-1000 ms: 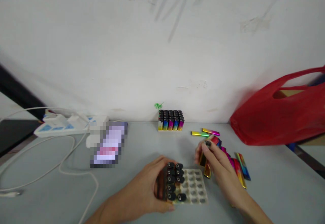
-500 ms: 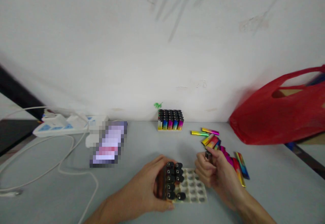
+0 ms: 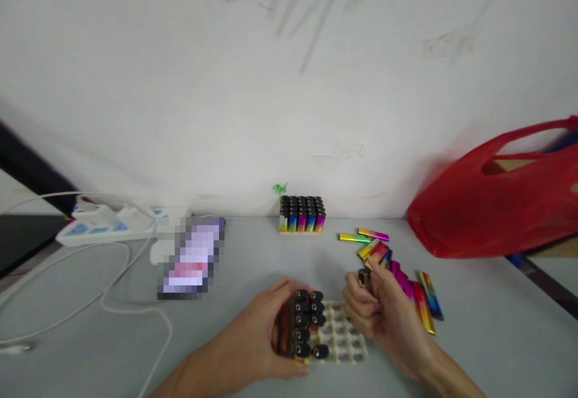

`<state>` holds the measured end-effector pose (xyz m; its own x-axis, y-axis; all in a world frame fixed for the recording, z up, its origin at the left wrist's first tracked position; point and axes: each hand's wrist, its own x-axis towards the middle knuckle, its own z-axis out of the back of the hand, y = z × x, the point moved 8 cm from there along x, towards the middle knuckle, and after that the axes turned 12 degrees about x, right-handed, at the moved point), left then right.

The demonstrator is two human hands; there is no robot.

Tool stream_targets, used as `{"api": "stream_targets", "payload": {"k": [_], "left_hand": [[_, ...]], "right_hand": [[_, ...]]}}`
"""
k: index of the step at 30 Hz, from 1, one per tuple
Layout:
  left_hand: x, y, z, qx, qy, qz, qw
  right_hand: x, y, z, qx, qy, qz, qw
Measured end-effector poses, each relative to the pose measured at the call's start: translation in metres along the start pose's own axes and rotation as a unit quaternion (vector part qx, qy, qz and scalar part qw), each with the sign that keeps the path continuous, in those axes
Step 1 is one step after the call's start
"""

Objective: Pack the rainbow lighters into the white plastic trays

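Our left hand [image 3: 253, 336] was wrapped around the side of the black-topped lighters [image 3: 301, 320] standing in the white tray [image 3: 343, 357]. Our right hand [image 3: 388, 320] was curled around one small lighter [image 3: 364, 276] at the tray's right edge, its body mostly hidden. Shiny, colorful pieces [image 3: 423, 307] lay near that hand. More lighters [image 3: 302, 220] stood packed together by the wall [image 3: 289, 97].

Right hand [image 3: 385, 315] grips what seems a black-topped lighter [image 3: 364, 276].
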<state>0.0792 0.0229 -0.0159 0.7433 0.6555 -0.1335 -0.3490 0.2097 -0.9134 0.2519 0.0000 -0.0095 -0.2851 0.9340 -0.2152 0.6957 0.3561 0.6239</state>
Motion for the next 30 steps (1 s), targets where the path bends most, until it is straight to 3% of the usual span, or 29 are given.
{"api": "stream_targets", "payload": {"k": [6, 21, 30], "left_hand": [[0.000, 0.002, -0.001, -0.011, 0.002, 0.010, 1.000], [-0.001, -0.002, 0.003, 0.045, -0.006, 0.009, 0.999], [-0.001, -0.005, 0.004, 0.051, -0.004, 0.020, 0.998]], "right_hand": [[-0.002, -0.001, -0.002, 0.015, 0.020, -0.011, 1.000], [-0.003, -0.004, -0.003, -0.019, 0.003, 0.001, 1.000], [-0.003, 0.007, -0.003, -0.030, -0.030, 0.037, 0.998]]}}
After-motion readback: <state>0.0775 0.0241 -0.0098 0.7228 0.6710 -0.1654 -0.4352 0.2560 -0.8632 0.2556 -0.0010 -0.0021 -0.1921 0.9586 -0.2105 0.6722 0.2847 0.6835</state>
